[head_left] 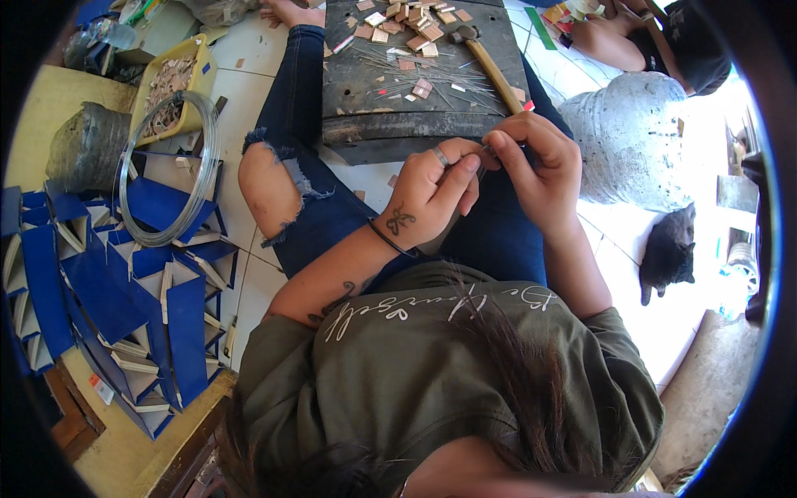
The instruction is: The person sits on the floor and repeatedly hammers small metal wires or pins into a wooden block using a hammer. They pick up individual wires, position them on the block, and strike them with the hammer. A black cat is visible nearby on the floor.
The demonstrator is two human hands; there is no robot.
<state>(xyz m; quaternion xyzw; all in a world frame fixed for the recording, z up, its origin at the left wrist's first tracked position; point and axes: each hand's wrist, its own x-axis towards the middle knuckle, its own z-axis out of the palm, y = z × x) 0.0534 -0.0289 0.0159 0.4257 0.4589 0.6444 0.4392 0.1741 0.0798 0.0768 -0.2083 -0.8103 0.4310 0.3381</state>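
Observation:
My left hand (436,178) and my right hand (544,162) meet above my lap, just in front of the dark wooden work block (357,129). Both are closed, fingertips pinched together around a thin piece of wire (485,149); most of it is hidden by the fingers. Scattered across the block lie several thin straight wires (397,62) and small flat wooden squares (422,88), some heaped at the far end (411,15). A hammer (496,76) with a wooden handle rests on the block's right side, its handle end close to my right hand.
To the left, a coil of wire (124,187) leans over many blue-and-white folded pieces (108,290). Behind it stands a yellow basket (203,70) of wood scraps. At right are a large cloudy plastic container (623,141) and a dark cat (668,249). Another person (618,41) sits at far right.

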